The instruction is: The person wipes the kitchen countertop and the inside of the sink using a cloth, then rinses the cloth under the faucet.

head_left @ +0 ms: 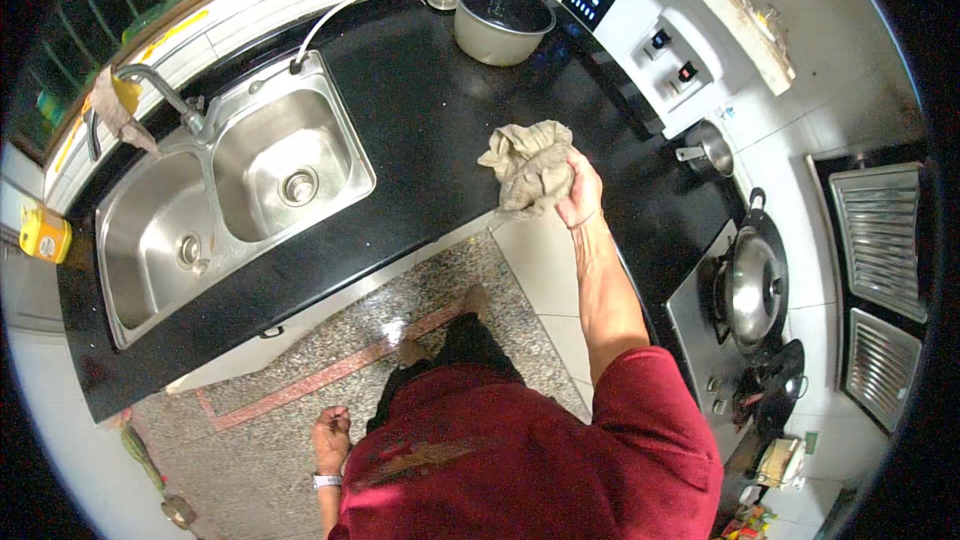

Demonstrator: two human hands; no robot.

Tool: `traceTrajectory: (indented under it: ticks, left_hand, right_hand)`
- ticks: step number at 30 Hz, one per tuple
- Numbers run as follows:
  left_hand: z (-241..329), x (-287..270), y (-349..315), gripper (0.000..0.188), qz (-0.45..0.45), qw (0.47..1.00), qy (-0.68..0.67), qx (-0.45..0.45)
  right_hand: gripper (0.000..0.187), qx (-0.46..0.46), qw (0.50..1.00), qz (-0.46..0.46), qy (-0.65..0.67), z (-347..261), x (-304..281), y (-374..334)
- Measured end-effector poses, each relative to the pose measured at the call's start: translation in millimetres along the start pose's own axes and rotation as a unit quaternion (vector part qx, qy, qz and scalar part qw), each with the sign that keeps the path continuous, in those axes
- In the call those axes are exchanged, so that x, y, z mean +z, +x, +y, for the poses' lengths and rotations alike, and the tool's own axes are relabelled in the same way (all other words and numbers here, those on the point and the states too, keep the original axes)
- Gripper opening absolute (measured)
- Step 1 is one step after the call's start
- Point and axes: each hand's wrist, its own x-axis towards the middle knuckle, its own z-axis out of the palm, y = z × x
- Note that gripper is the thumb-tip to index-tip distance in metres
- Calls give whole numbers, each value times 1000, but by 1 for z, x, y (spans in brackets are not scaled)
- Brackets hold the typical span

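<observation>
My right hand [582,190] is closed round a bunched greyish-beige cloth [532,168]. The cloth is at the front edge of the black countertop [430,120], near the inner corner; whether it touches the surface I cannot tell. My right arm reaches forward, nearly straight. Low at my left side, away from the counter, hangs my left hand [332,437], its fingers curled in, with a pale band on the wrist. If anything is inside those fingers, it does not show.
A double steel sink [290,165] with a cloth-draped faucet [165,90] lies left. Further back stands an inner cooking pot [500,25] beside a white water dispenser [670,60]. On the right are a small saucepan [712,148] and a lidded wok [757,285] on the stove.
</observation>
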Motion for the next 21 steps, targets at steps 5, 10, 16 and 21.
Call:
traceTrajectory:
  ticks: [5, 10, 16, 21]
  left_hand:
    - [23, 2, -11, 15, 5, 999, 24, 46]
    - [16, -1, -7, 15, 6, 1000, 1, 8]
    - [20, -6, -18, 14, 24, 999, 7, 46]
    - [-23, 4, -22, 15, 64, 997, 5, 37]
  right_hand:
    - [42, 83, 982, -150, 82, -22, 51, -41]
    - [39, 76, 974, -176, -117, -15, 100, -53]
    - [39, 95, 934, -294, -178, -8, 185, -63]
    - [42, -83, 734, -171, -652, 8, 111, 36]
